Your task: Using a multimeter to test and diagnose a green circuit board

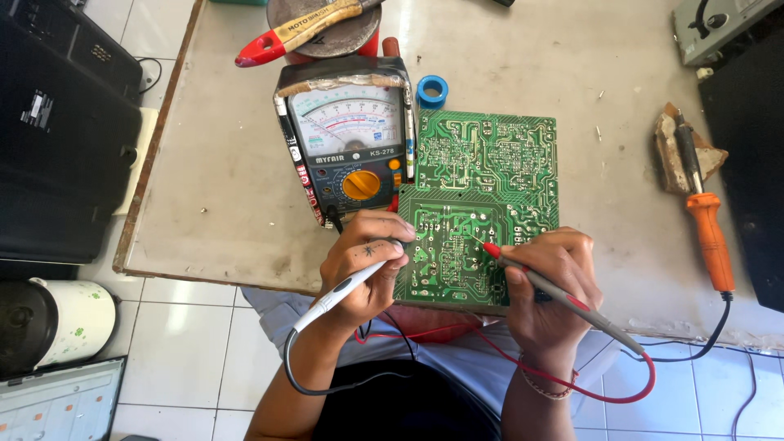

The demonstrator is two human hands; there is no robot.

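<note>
A green circuit board (490,175) lies solder side up on the table in front of me. My left hand (365,265) grips a grey and white test probe (335,296), its tip at the board's lower left edge. My right hand (549,286) grips a red-tipped probe (563,296), whose tip touches the board's lower middle. An analog multimeter (347,143) with an orange dial stands just left of the board, its needle near the left of the scale.
An orange-handled soldering iron (704,212) rests on a wooden block at right. A blue tape roll (432,90) sits behind the board. A red-tipped tool (298,31) lies on a round tin at the back. Black cases (57,139) and a white jar (73,320) stand on the floor left.
</note>
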